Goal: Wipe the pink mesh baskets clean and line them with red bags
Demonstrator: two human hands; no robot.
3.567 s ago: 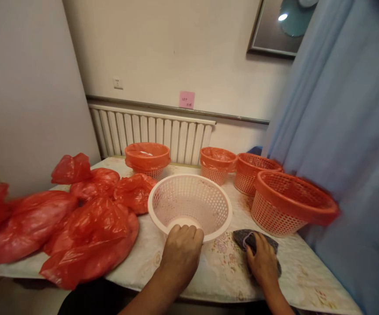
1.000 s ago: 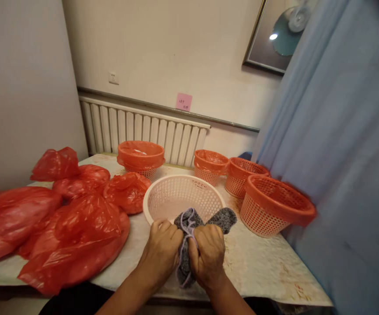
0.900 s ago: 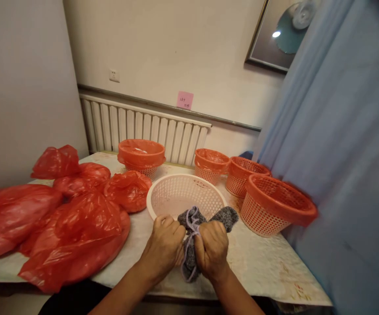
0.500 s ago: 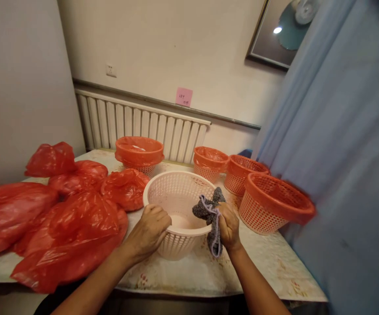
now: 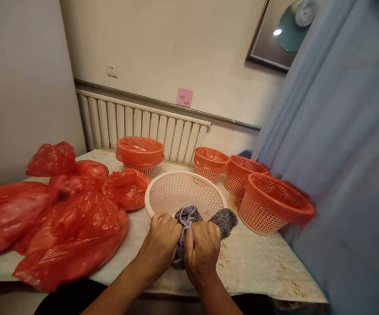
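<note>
A white plastic basket (image 5: 158, 192) with perforated walls stands on the table in front of me, its near rim covered by my hands. My left hand (image 5: 161, 240) is closed at the near-left rim of this basket, its knuckles against the cloth. Right beside it, my right hand (image 5: 204, 249) is clenched around a grey cloth (image 5: 224, 223) with a lilac edging. One end of the cloth sticks out to the right, while the rest bunches between my two hands. My fingertips are mostly hidden.
Several filled red plastic bags (image 5: 78, 227) lie on the left of the table. At the back is a basket lined with a red bag (image 5: 140, 151). More red-lined baskets (image 5: 266, 214) stand on the right beside a blue curtain (image 5: 346, 153). A radiator (image 5: 143, 120) runs along the wall.
My right hand has moved with the cloth from the basket's right rim to its near side, next to my left hand. My left hand has shifted slightly right.
</note>
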